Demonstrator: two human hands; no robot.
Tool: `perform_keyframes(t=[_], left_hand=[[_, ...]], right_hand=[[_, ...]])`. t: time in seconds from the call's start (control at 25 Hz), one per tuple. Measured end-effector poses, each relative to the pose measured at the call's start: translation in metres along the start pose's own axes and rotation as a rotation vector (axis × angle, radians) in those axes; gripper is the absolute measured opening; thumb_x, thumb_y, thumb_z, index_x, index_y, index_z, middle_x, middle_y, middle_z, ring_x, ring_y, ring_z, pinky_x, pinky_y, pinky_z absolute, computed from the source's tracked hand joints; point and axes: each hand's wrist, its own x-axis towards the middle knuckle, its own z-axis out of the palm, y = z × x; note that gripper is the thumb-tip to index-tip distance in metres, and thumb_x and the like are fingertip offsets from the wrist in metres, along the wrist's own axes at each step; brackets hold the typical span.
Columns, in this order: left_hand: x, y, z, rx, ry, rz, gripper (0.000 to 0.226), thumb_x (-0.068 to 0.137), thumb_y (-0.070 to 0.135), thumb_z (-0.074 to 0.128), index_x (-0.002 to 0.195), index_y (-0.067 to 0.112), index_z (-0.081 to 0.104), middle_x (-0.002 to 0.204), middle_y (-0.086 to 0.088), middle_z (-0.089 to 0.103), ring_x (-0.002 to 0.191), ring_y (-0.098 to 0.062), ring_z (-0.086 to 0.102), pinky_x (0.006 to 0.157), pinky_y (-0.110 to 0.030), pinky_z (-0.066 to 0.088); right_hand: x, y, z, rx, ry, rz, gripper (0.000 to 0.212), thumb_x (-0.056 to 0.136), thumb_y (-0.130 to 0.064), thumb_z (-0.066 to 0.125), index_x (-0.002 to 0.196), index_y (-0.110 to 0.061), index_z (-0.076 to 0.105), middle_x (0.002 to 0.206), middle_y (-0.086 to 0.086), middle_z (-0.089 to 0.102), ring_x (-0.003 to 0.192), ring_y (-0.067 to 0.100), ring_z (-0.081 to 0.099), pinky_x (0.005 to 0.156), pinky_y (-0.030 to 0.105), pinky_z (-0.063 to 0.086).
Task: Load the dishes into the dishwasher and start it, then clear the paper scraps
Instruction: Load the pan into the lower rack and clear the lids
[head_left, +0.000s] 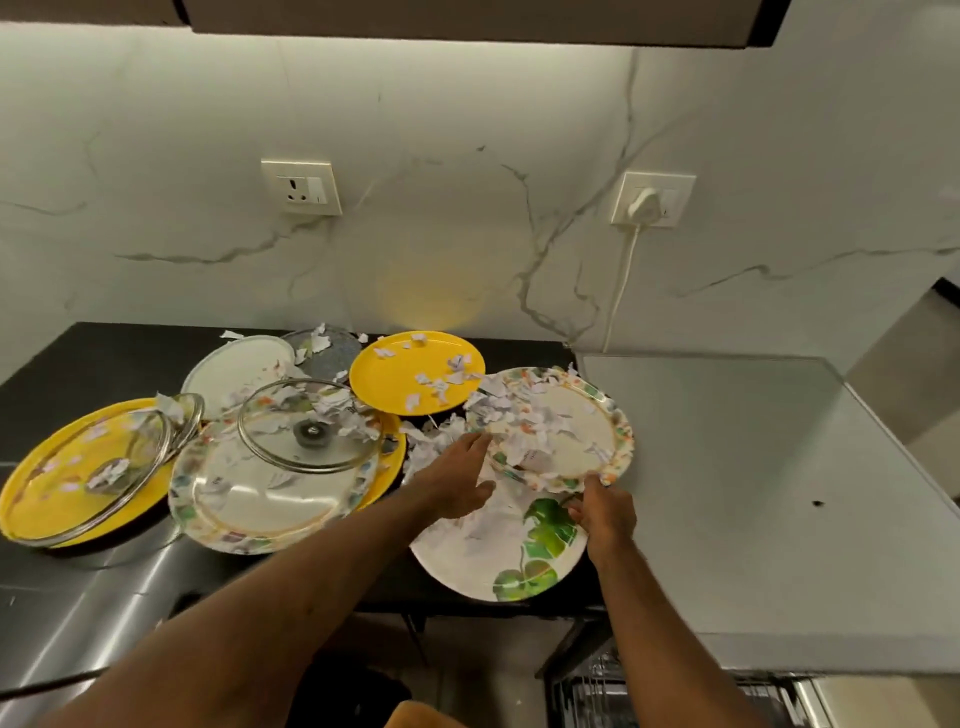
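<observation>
Floral plate (597, 421) sits tilted over the leaf plate (519, 566) on the table (104, 358). The right hand (608, 517) pinches its near rim and the left hand (460, 480) lays straight fingers against its left edge. Tip it more and the paper scraps (535, 421) probably slide everywhere, maybe into the dishwasher (649, 696).

Floral-rim plate (558, 431) front-right, tilted, heaped w/ paper scraps (441, 441). Right hand (605, 514) pinches its near rim, left hand (460, 480) fingers at its left edge. Beneath it: leaf-print plate (498, 556), flat at bench front. Behind: small yellow plate (400, 379), scraps dotted on it. Left: 2nd floral plate (270, 514) w/ glass lid (309, 431) on top. Far left: big yellow plate (47, 499) under another lid (119, 462). White plate (239, 369) & grey plate (332, 353) at back.
</observation>
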Motion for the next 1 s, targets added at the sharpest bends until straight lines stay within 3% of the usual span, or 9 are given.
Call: perform_keyframes(t=[0.12,0.24,0.36,0.48,0.52,0.6,0.68,0.84,1.0], left_hand=[[0.003,-0.022,-0.016,-0.009,-0.012,0.041,0.082,0.101,0.038,0.060,0.164,0.015,0.014,0.167,-0.012,0.021,0.152,-0.029,0.027,0.121,-0.039,0.031],[0.004,-0.037,-0.030,-0.006,-0.055,0.079,0.076,0.102,0.037,0.060,0.163,0.015,0.020,0.165,-0.012,0.026,0.150,-0.030,0.030,0.118,-0.039,0.034],[0.006,-0.040,-0.038,-0.064,-0.041,0.093,0.071,0.101,0.040,0.061,0.160,0.015,0.030,0.161,-0.010,0.037,0.144,-0.029,0.040,0.113,-0.036,0.037],[0.009,-0.039,-0.036,-0.357,0.018,-0.081,0.068,0.098,0.056,0.059,0.149,0.012,0.048,0.146,-0.009,0.058,0.126,-0.028,0.061,0.100,-0.031,0.048],[0.011,-0.040,-0.037,-0.532,0.011,-0.170,0.073,0.096,0.065,0.055,0.145,0.012,0.051,0.141,-0.010,0.062,0.120,-0.029,0.065,0.099,-0.036,0.053],[0.014,-0.040,-0.037,-0.931,-0.058,-0.291,0.078,0.093,0.073,0.050,0.145,0.015,0.051,0.138,-0.017,0.062,0.115,-0.032,0.068,0.099,-0.043,0.057],[0.013,-0.036,-0.039,-1.226,-0.093,-0.356,0.074,0.094,0.072,0.050,0.148,0.022,0.044,0.132,-0.019,0.063,0.113,-0.033,0.069,0.099,-0.042,0.057],[0.014,-0.032,-0.034,-1.511,-0.018,-0.442,0.069,0.095,0.065,0.054,0.143,0.016,0.046,0.117,-0.017,0.071,0.106,-0.033,0.073,0.085,-0.040,0.062],[0.010,-0.031,-0.024,-1.586,0.013,-0.460,0.050,0.103,0.052,0.053,0.133,0.013,0.058,0.113,-0.015,0.073,0.102,-0.031,0.073,0.081,-0.040,0.061]], right_hand=[[0.009,-0.001,0.015,0.212,-0.001,0.100,0.028,0.095,-0.020,0.072,0.115,-0.002,0.069,0.094,0.017,0.073,0.077,0.030,0.073,0.058,0.036,0.059],[0.006,0.000,0.019,0.329,-0.032,0.135,0.030,0.097,-0.008,0.070,0.126,-0.005,0.065,0.107,0.020,0.071,0.091,0.033,0.070,0.061,0.037,0.059],[0.003,0.001,0.019,0.328,-0.014,0.098,0.027,0.098,-0.003,0.066,0.125,-0.006,0.066,0.103,0.018,0.072,0.088,0.031,0.070,0.064,0.039,0.061],[-0.001,0.003,0.018,0.247,0.056,0.023,0.023,0.097,-0.009,0.068,0.120,-0.007,0.071,0.099,0.012,0.074,0.088,0.029,0.073,0.071,0.044,0.064],[-0.004,0.001,0.017,0.214,0.073,-0.007,0.024,0.096,-0.012,0.070,0.119,-0.009,0.073,0.101,0.010,0.075,0.089,0.030,0.075,0.070,0.044,0.064],[-0.015,-0.006,0.013,0.217,0.060,-0.056,0.022,0.094,-0.013,0.071,0.116,-0.012,0.074,0.102,0.009,0.077,0.089,0.030,0.076,0.069,0.042,0.065],[-0.026,-0.016,0.011,0.269,0.028,-0.081,0.019,0.095,-0.010,0.071,0.113,-0.013,0.074,0.102,0.009,0.078,0.091,0.029,0.077,0.071,0.041,0.065],[-0.045,-0.022,0.013,0.281,-0.004,-0.117,0.018,0.090,-0.019,0.075,0.108,-0.018,0.075,0.099,0.005,0.079,0.092,0.027,0.077,0.079,0.048,0.065],[-0.055,-0.007,0.006,0.202,0.001,-0.140,0.022,0.086,-0.028,0.076,0.107,-0.021,0.075,0.096,-0.001,0.080,0.089,0.024,0.078,0.080,0.051,0.065]])
